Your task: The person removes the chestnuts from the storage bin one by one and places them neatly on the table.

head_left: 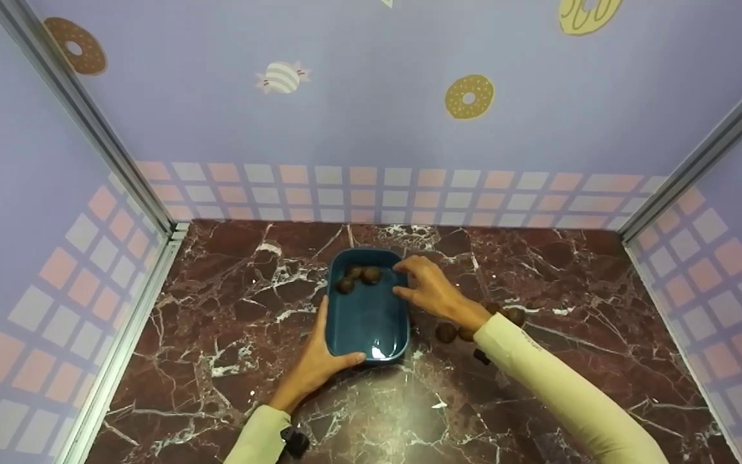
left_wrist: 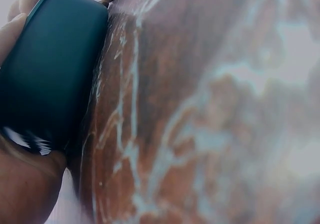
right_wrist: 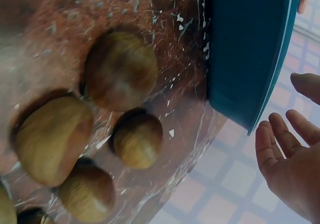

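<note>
A deep teal rectangular dish (head_left: 368,322) stands on the marble-patterned surface, with several brown chestnuts (head_left: 371,276) gathered at its far left end. My left hand (head_left: 319,357) grips the near left corner, fingers along the left wall and thumb on the near rim; its thumb (left_wrist: 30,189) shows against the dish wall (left_wrist: 55,59) in the left wrist view. Over the dish's right rim is my right hand (head_left: 432,287), thumb and fingers apart with nothing seen between them. More chestnuts (head_left: 446,332) lie right of the dish, partly hidden under my right forearm.
Loose chestnuts (right_wrist: 121,71) fill the left part of the right wrist view, beside the dish's outer wall. Patterned lilac panels (head_left: 371,142) enclose the back and both sides. A metal rail (head_left: 126,348) runs along the left edge of the dark red surface (head_left: 236,322).
</note>
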Tool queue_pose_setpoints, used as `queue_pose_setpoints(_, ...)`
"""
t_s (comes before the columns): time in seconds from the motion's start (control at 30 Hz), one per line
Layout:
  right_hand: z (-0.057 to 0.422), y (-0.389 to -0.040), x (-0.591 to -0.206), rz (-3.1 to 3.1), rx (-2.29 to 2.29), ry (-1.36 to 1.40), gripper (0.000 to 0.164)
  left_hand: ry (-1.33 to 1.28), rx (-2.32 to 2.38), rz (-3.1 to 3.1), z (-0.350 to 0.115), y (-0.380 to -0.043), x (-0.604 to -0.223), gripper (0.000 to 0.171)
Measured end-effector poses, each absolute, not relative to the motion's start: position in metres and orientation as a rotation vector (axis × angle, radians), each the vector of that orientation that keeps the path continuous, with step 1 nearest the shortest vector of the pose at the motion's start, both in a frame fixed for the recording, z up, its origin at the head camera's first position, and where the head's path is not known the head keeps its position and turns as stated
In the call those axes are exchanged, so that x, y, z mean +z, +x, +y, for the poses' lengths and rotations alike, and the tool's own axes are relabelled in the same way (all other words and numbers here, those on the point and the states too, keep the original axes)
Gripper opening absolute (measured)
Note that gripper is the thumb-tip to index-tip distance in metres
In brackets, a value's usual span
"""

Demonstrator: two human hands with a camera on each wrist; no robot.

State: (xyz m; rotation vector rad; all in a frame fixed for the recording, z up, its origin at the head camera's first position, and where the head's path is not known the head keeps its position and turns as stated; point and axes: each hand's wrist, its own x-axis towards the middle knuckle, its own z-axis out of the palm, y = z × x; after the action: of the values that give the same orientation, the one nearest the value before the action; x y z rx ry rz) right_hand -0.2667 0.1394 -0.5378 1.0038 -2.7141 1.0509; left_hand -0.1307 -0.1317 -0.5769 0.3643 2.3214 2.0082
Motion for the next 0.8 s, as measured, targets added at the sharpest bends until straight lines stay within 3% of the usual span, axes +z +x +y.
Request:
queue_pose_setpoints(0.2,0.125,-0.273,-0.539,-2.773,0.960,1.048,0.045,0.335,2.018,2.326,-0.129,-0.131,-0.579,0.127)
queue_pose_setpoints(0.43,0.107,-0.282,-0.542,-2.809,0.937,1.094,0.046,0.278,1.966,2.377,-0.134,-0.142,-0.614,0.131)
queue_pose_setpoints(0.8,0.086,-0.289,-0.550,-2.894,0.832,0.993,0.047,0.275,1.966,2.374,-0.132,-0.143,-0.615,0.134)
